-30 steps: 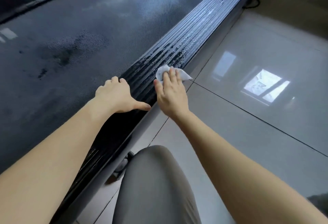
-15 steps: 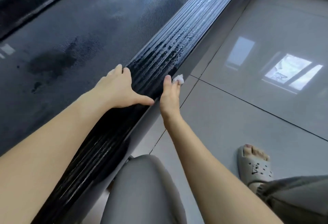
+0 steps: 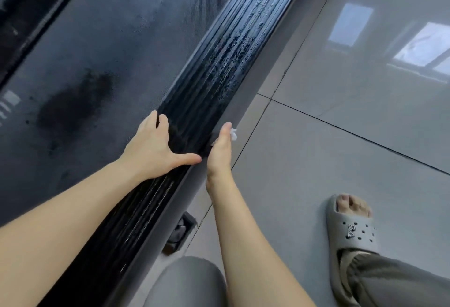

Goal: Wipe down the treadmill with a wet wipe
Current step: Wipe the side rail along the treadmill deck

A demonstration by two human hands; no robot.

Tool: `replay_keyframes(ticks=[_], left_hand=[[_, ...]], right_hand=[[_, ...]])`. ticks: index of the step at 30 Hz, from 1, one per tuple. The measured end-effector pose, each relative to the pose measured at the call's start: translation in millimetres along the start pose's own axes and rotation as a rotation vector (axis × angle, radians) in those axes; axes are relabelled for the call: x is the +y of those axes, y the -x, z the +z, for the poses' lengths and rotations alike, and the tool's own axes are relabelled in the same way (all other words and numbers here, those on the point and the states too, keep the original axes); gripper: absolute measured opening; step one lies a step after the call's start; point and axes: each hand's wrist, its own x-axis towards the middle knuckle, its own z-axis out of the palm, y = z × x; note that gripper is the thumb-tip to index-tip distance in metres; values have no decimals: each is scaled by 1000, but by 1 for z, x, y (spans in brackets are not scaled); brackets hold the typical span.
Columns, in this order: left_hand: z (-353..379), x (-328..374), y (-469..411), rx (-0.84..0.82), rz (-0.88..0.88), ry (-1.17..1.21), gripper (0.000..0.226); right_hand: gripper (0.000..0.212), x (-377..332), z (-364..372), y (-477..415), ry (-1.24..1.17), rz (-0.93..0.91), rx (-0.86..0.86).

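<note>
The treadmill (image 3: 97, 51), its ribbed side rail (image 3: 219, 75) beaded w/ moisture, is leaned on by the left grip (image 3: 155, 146), spread flat on top. The right grip (image 3: 220, 151), straight-fingered, is pressed to the rail's outer face w/ the wet wipe (image 3: 233, 134) beneath, only a crumpled white tip seen; unpinched, it could be dropped.

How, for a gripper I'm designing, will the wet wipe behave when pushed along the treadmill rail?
Probably floppy: the wet wipe shows only as a crumpled tuft past the right hand, so it bunches rather than holding shape. Likely light, since flat fingers alone pin it. It should glide yet cling: the rail carries wet streaks.
</note>
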Motion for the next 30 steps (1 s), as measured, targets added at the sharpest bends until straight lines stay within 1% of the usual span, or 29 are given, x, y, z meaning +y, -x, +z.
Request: replay_keyframes(ticks=[2,4,5,6,7,8,10,11,12,13,14,15,16,17,18,20,21,22,23,24,25,28,29,30], left_hand=[[-4,-1,-2,4,21,-33,127],[-4,-4,-4,21,37,-64,123],[-2,-5,-4,35,53,-74,122],[0,-6,-5,47,63,-79,122],[2,-6,-6,61,68,-81,124],[5,-8,-5,82,75,-80,126],[10,-11,-3,123,83,-82,130],[10,-11,-3,136,85,-93,131],[9,-11,-4,137,87,-103,132],[7,-11,-3,131,87,-110,132],[6,-10,-3,123,85,-113,132],[5,-10,-2,115,85,-120,132],[4,-10,-2,109,86,-128,133],[3,-11,-2,107,89,-132,133],[4,-12,-3,109,93,-133,133],[5,-12,-5,122,109,-140,130],[6,-11,-6,129,115,-146,129],[6,-12,-6,130,115,-152,128],[7,-11,-6,131,114,-160,128],[6,-11,-7,133,113,-167,128],[6,-11,-7,134,110,-169,128],[5,-11,-6,129,102,-169,129],[5,-10,-6,127,103,-170,129],[5,-10,-5,127,105,-170,130]], right_hand=[[80,-6,-10,-12,-39,-11,8],[75,-2,-25,-25,-49,-2,14],[71,4,-31,-31,-95,-8,16],[72,11,-35,-35,-170,-20,5],[78,20,-36,-40,-240,-6,-2],[83,31,-35,-38,-256,22,-6],[70,62,-29,-19,-254,98,9],[67,81,-25,-5,-246,174,-5],[73,100,-20,9,-255,282,-43],[84,115,-15,22,-259,380,-77],[94,124,-11,28,-260,448,-91],[99,126,-9,31,-249,485,-98],[98,120,-10,25,-245,481,-96],[93,110,-12,12,-250,439,-71],[89,95,-15,-4,-279,363,-40],[85,58,-19,-36,-371,155,33],[82,46,-20,-52,-346,78,78],[77,45,-24,-59,-277,-3,121],[70,51,-29,-55,-260,-66,104],[66,62,-26,-47,-288,-63,82],[68,77,-20,-39,-291,8,70],[92,122,-5,-10,-258,322,1],[95,129,-3,-6,-245,404,-6],[99,127,-1,-3,-252,439,-13]])
